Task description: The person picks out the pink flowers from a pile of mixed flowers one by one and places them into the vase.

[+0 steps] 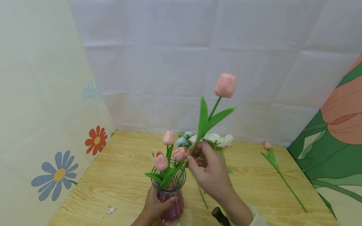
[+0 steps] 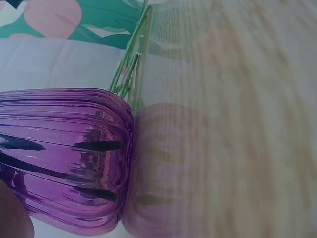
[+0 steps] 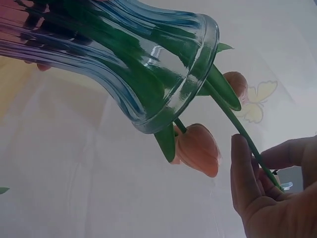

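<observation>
A glass vase, purple at its body and clear toward the rim, stands on the table. My left hand grips its side, thumb across the front. Three pink tulips lean out of the mouth with green leaves. Above and right of the rim, my right hand pinches the green stem of another pink tulip, its bloom tilted up and right. In the right wrist view that stem runs from the fingers down to the vase mouth. The left wrist view shows the purple vase body close up.
White flowers and pale blue flowers lie behind the right hand. One tulip lies on the table's right side. A dark cylindrical object is at the front, and a white scrap lies left of the vase.
</observation>
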Tool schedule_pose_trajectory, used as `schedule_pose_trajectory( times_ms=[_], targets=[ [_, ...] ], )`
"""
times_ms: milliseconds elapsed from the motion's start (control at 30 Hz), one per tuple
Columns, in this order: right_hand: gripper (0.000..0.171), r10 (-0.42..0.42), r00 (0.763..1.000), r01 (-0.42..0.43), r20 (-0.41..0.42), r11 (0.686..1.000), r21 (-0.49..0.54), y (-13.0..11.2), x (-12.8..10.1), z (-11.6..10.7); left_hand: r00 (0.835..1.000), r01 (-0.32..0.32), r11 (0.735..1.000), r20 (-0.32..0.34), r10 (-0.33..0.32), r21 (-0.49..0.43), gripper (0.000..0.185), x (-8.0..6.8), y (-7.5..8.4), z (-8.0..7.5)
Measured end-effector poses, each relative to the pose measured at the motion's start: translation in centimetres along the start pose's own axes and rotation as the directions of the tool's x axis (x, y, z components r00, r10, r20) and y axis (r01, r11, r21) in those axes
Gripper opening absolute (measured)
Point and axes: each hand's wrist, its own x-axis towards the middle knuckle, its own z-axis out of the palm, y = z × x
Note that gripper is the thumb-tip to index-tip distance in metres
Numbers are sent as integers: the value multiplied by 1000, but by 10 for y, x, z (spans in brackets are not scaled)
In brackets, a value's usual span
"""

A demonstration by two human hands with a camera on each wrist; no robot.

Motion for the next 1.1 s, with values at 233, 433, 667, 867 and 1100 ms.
schedule_pose_trajectory(
  times_ms=[233,433,667,867,1100],
  targets=[
    [24,18,1000,-18,4,999,-31,4,-3,6,1000,29,1000,-12,-29,4,70,1,0,0],
    [26,13,1000,-13,10,999,-49,7,-3,9,1000,-7,1000,-6,7,18,70,2,1,-1],
    [26,26,999,-24,21,997,-76,10,-5,13,1000,-14,1000,2,14,3,71,1,-1,-1],
    [25,38,999,-35,38,996,-77,11,-8,17,1000,12,1000,-2,-12,4,72,2,-2,-1],
    [23,31,999,-27,36,994,-103,13,-13,23,999,41,999,-15,-41,-9,74,2,-3,0]
  ],
)
